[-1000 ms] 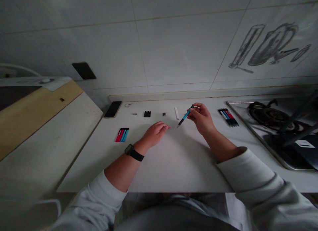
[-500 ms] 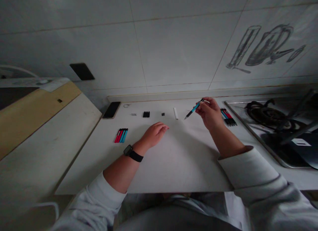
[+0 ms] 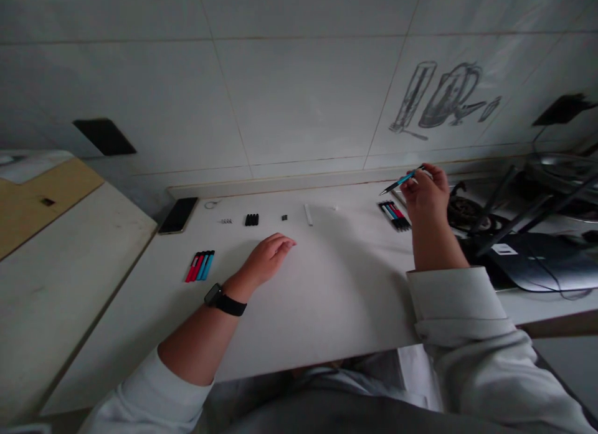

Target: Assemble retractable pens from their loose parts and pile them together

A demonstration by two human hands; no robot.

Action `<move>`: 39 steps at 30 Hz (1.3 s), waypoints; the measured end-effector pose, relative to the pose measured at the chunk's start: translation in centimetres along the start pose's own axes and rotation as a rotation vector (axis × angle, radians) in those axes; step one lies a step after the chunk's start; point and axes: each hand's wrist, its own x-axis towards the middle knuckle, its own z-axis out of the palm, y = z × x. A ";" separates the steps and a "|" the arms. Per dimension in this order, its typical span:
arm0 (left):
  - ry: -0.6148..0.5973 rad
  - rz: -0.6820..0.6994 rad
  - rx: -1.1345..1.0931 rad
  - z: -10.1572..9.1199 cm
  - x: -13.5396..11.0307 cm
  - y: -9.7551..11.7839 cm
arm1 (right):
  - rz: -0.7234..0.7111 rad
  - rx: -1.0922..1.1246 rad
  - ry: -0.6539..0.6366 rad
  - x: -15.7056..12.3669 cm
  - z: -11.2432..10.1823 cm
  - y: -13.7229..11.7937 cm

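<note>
My right hand (image 3: 426,188) pinches a blue and black ballpoint pen (image 3: 402,181) near its upper end. The pen slants with its tip down to the left, above a row of several assembled pens (image 3: 393,215). My left hand (image 3: 270,258) rests on the table with its fingers loosely together, and nothing shows in it. Beyond it lie small black grips (image 3: 251,220), little dark parts (image 3: 284,217), springs (image 3: 226,221) and thin white refills (image 3: 308,214). Several red and blue pen barrels (image 3: 200,266) are lined up left of that hand.
A phone (image 3: 178,215) and a small ring (image 3: 211,205) lie at the table's back left. A tiny white piece (image 3: 335,208) is beyond the middle. The white table (image 3: 322,309) meets a tiled wall (image 3: 308,98). At right are a stove burner (image 3: 471,213) and a dark glossy object (image 3: 551,259).
My right hand has carried the pen rightward, over the assembled pens. The view has turned to the right. A tiny white piece now shows on the table; my left hand keeps its pose.
</note>
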 end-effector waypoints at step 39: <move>-0.033 -0.003 0.028 0.0 0.0 -0.1 | -0.031 -1.800 -0.593 -1.9 -1.3 6.5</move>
